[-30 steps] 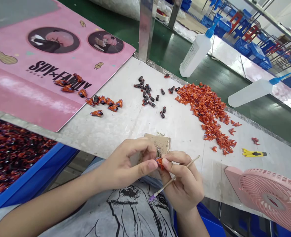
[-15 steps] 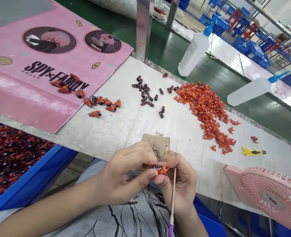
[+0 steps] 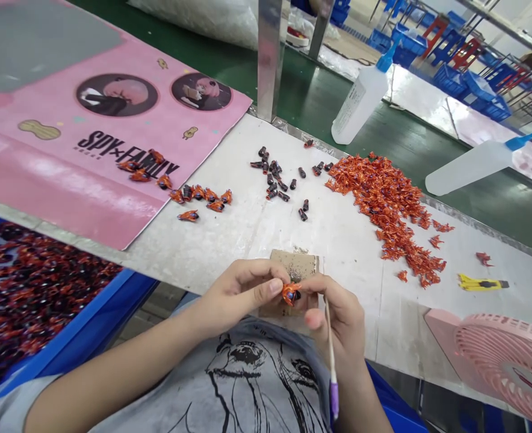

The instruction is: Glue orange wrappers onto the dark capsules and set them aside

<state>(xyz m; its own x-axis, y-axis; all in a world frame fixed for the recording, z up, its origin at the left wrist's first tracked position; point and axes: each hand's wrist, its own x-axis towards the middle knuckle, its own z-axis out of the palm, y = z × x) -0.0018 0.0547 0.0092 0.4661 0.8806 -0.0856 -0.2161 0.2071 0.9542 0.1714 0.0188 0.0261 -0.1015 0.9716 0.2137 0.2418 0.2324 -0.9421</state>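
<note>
Turned since before, the spiky orange piece [image 3: 289,294] shows black and blue

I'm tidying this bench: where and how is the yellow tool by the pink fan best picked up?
I'd pinch the yellow tool around its middle, across the long sides, coming from above and the left. It lies flat on the white tabletop, long and narrow, while the pink fan stands on its near side. I'd avoid the ends, whose exact shapes are too small to tell.

Left grip [image 3: 239,293] pinches orange-black piece [image 3: 289,293]; right grip [image 3: 342,316] holds purple-ended stick [image 3: 331,355].
</note>
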